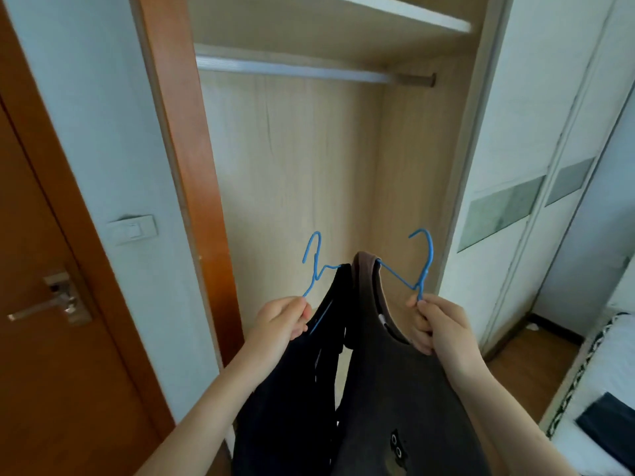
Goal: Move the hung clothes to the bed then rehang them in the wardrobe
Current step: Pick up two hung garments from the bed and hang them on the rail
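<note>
Fingers [299, 314] of your left hand [280, 321] and right hand [443, 329] are pinching blue hangers [427, 266]; hooking the rail [292, 68] singly is looking safest.

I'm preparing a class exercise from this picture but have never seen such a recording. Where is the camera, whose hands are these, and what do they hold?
No machine here: the single picture comes from a camera worn on a person's head, looking forward and down, so both arms are the wearer's own. The left hand pinches a blue hanger carrying a black garment; the right hand pinches a second blue hanger carrying a brown garment. Ahead is an open wardrobe with a rail under a shelf; neither hanger is on it yet. A door is at left, a bed's edge at lower right.
</note>
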{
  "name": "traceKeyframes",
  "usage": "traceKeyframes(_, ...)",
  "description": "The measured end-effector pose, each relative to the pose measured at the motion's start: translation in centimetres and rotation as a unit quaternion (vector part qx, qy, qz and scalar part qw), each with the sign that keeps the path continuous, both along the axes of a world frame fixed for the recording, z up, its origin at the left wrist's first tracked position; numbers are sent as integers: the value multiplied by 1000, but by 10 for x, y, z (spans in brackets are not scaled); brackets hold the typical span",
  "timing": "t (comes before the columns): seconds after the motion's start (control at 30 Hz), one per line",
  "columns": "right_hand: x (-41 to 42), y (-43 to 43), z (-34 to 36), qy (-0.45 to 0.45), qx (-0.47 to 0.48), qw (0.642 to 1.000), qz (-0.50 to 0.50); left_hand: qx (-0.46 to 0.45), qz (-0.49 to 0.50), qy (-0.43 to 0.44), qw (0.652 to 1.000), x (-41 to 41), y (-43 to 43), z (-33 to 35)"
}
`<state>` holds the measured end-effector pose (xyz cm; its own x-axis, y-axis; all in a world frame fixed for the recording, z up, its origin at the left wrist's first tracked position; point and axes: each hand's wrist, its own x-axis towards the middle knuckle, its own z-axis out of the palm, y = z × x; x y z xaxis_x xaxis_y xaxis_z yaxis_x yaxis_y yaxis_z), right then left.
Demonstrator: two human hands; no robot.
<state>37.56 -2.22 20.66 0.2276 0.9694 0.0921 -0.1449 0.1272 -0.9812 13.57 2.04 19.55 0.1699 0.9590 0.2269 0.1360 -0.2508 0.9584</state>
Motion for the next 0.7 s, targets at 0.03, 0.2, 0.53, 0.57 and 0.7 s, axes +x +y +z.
traceKeyframes(0.03,2,16,5,-2,6,1000,-7,1,-6,-12,1000,8,20,3)
traceKeyframes(0.2,9,92,24,-1,32,998,-52,19,-26,-38,999,45,111,15)
traceKeyframes(0.53,49,232,81,26,73,989,-127,48,-57,-129,989,129,241,42)
traceKeyframes(0.57,58,248,87,27,76,988,-132,55,-55,-130,988,141,254,46)
traceKeyframes(0.7,101,311,104,34,89,988,-124,83,-61,-97,990,180,315,64)
